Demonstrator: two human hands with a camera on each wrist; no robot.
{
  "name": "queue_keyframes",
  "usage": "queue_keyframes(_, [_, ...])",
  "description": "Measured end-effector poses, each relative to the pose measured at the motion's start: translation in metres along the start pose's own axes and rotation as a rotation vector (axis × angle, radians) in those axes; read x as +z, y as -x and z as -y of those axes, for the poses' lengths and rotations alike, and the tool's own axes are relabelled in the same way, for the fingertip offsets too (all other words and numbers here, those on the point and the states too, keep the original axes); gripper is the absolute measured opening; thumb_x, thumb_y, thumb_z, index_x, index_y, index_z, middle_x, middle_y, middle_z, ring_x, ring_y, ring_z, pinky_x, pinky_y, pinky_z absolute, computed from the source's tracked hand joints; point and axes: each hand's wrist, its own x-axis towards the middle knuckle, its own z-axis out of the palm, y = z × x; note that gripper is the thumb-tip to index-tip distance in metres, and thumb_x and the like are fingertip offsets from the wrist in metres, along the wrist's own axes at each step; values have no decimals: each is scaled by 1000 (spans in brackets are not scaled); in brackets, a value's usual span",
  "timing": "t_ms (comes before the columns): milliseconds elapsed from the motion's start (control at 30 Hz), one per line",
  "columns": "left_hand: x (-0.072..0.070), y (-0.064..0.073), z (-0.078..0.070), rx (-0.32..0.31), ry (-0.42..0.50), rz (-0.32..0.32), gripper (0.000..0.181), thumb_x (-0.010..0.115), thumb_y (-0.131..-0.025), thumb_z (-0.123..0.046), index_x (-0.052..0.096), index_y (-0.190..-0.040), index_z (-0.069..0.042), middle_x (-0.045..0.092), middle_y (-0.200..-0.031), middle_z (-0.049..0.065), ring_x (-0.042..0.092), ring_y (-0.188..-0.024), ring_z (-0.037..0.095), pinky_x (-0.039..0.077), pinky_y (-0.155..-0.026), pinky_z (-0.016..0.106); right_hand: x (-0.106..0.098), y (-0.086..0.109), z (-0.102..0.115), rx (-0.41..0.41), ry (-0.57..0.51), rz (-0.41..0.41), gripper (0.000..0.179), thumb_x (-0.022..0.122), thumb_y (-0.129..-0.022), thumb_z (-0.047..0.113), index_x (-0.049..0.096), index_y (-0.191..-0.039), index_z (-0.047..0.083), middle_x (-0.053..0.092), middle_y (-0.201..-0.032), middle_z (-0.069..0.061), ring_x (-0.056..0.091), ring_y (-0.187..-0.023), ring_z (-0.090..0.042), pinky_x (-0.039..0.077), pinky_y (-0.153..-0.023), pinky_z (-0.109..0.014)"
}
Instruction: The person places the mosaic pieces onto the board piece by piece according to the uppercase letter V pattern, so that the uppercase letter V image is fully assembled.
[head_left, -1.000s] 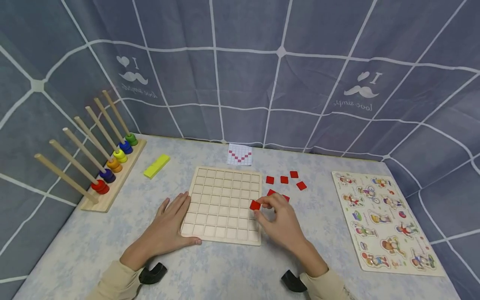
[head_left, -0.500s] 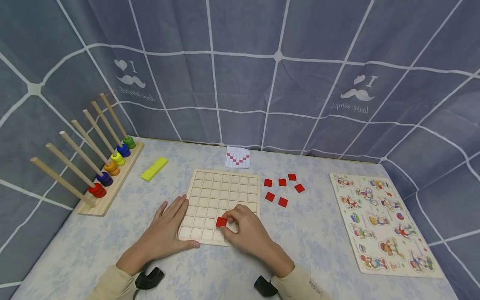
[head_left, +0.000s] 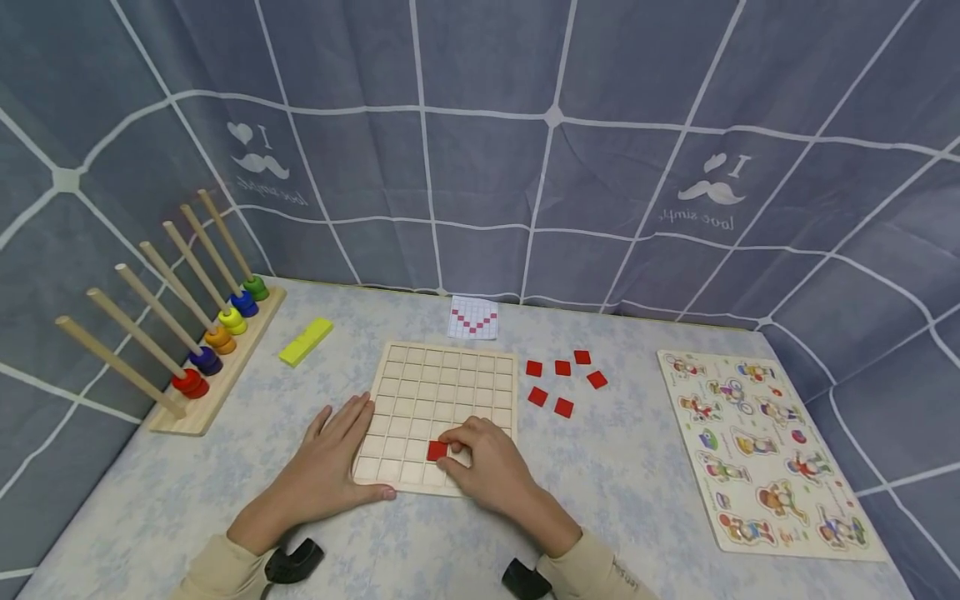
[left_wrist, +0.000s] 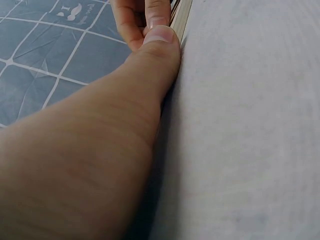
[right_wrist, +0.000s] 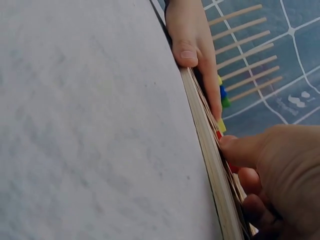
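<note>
A pale wooden grid board (head_left: 420, 379) lies flat on the table. My right hand (head_left: 491, 467) is over its lower part, thumb and index finger pinching the right side of a red square tile (head_left: 437, 451). That tile is at a cell near the board's lower middle; whether it sits fully down cannot be told. In the right wrist view, only slivers of red show by the thumb (right_wrist: 240, 149). My left hand (head_left: 330, 462) rests along the board's left side with its fingers extended, and its thumb lies at the lower left corner.
Several loose red tiles (head_left: 562, 367) lie right of the board. Behind it is a small patterned grid card (head_left: 473, 318). A yellow block (head_left: 306, 342) and a peg stand with coloured rings (head_left: 197, 421) are at left, a picture puzzle board (head_left: 750, 467) at right.
My right hand has carried the red tile leftward from the board's right edge to a lower middle cell. The left hand keeps its place on the board. The head view has shifted slightly.
</note>
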Motion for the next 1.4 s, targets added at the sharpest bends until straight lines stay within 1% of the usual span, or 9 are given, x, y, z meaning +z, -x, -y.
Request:
queue_keyframes(167, [1, 0, 0, 3, 0, -5, 130, 69, -72, -83, 25, -161, 1, 24, -168, 19, 23, -156, 38, 13, -121, 62, 2, 0, 0, 35, -48, -25, 20, 81, -88, 23, 81, -106, 16, 58, -78, 15, 43, -73, -1, 38, -67, -15])
queue_keyframes(467, [2, 0, 0, 16, -4, -11, 129, 71, -72, -80, 26, -160, 2, 25, -168, 20, 24, -155, 39, 14, -121, 62, 5, 2, -3, 31, -70, -45, 23, 82, -86, 22, 82, -109, 17, 64, -76, 15, 47, -74, -1, 37, -66, -12])
queue_keyframes(667, [3, 0, 1, 4, 1, 10, 130, 70, -73, -81, 24, -161, 1, 23, -169, 20, 22, -156, 40, 13, -121, 63, -4, 1, -10, 28, -147, -59, 35, 87, -82, 26, 80, -114, 12, 60, -75, 12, 46, -71, 0, 40, -62, -14])
queue_keyframes(733, [3, 0, 1, -4, -2, 16, 130, 69, -72, -82, 22, -162, 0, 22, -169, 20, 22, -156, 40, 13, -121, 62, -15, -1, -19, 21, -173, -49, 40, 88, -81, 27, 79, -117, 12, 56, -74, 11, 45, -68, -1, 40, -58, -16])
queue_keyframes(833, [2, 0, 2, -8, -2, 17, 130, 70, -72, -82, 22, -162, 0, 21, -169, 20, 21, -156, 40, 12, -121, 62, -41, -2, -43, 16, -166, -58, 46, 89, -79, 29, 78, -121, 14, 48, -72, 8, 42, -67, -4, 37, -57, -19])
queue_keyframes(967, [1, -1, 1, -3, 9, 24, 130, 70, -73, -81, 22, -162, 1, 21, -169, 20, 21, -156, 40, 11, -122, 62, -74, 7, -92, 52, -123, -157, 49, 91, -76, 28, 78, -121, 14, 45, -71, 0, 38, -71, -8, 35, -62, -23])
queue_keyframes(1100, [1, -1, 1, -8, 2, 26, 130, 70, -72, -82, 22, -162, 0, 20, -170, 19, 20, -156, 39, 11, -122, 62, -92, 19, -130, 132, -85, -225, 44, 91, -76, 27, 80, -116, 14, 46, -70, -1, 38, -74, -9, 36, -66, -26])
queue_keyframes(1233, [0, 0, 1, -13, -3, 20, 131, 70, -72, -82, 22, -162, 0, 20, -169, 19, 21, -156, 39, 12, -122, 62, -100, 25, -145, 171, -50, -229, 38, 91, -76, 27, 81, -110, 15, 44, -71, 2, 38, -75, -10, 34, -68, -26])
queue_keyframes(1400, [0, 0, 0, -7, 5, 20, 130, 71, -72, -81, 23, -162, 0, 21, -169, 19, 21, -156, 39, 11, -122, 62, -99, 29, -154, 214, -39, -186, 36, 90, -78, 29, 80, -110, 15, 44, -75, 2, 39, -75, -9, 34, -68, -26])
